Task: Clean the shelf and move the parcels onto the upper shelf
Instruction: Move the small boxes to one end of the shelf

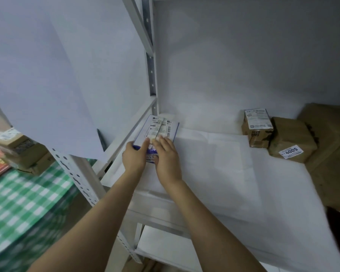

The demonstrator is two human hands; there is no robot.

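flat parcel (165, 134), white with blue border, dark blue print at near end. shipping label (161, 125) with barcode across top, creased down the middle. lying at back left corner of white shelf (224, 173), just beside upright post (152, 75). left hand (134, 157) gripping near left edge, thumb on top. right hand (166, 157) laid over near end, fingers straight and close together, pressing on label. well apart at right: small taped brown box (257, 128) touching bigger brown box (291, 143) marked 4005. green checked cloth (24, 203) lower left.
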